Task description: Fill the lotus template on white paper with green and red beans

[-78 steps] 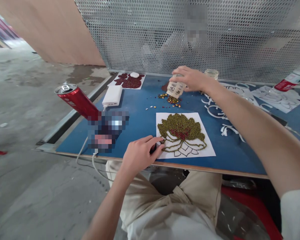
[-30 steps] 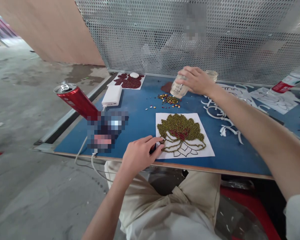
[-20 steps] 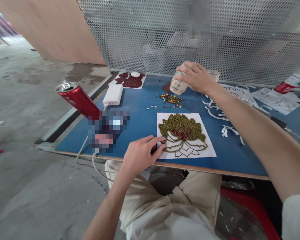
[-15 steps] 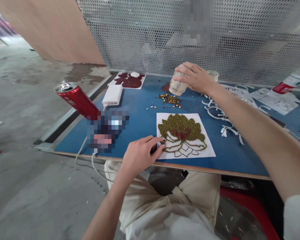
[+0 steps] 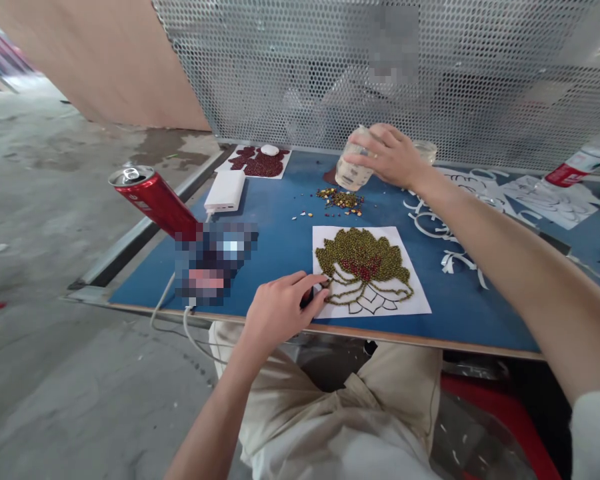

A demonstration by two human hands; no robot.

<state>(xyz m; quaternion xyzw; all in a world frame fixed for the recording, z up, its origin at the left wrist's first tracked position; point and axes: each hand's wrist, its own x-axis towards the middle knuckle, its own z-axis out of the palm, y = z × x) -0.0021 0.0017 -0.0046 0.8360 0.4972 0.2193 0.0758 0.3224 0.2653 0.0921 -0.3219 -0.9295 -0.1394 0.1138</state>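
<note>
My right hand is wrapped round a clear plastic cup, holding it tilted above a small pile of mixed beans and seeds. Below lies a white sheet with a lotus drawing, its upper petals covered in green beans and its centre in red ones; the lower petals are bare outlines. My left hand rests at the sheet's left edge with curled fingers. Something dark shows between its thumb and fingers, too hidden to name.
On the blue table are a red can, a white power bank, a blurred-out device with cables and a red-bean picture. White paper strips, another cup and a bottle are to the right. A perforated metal panel stands behind.
The cup in my right hand has shifted slightly left and its tilt has changed a little. My left hand and the lotus sheet look the same.
</note>
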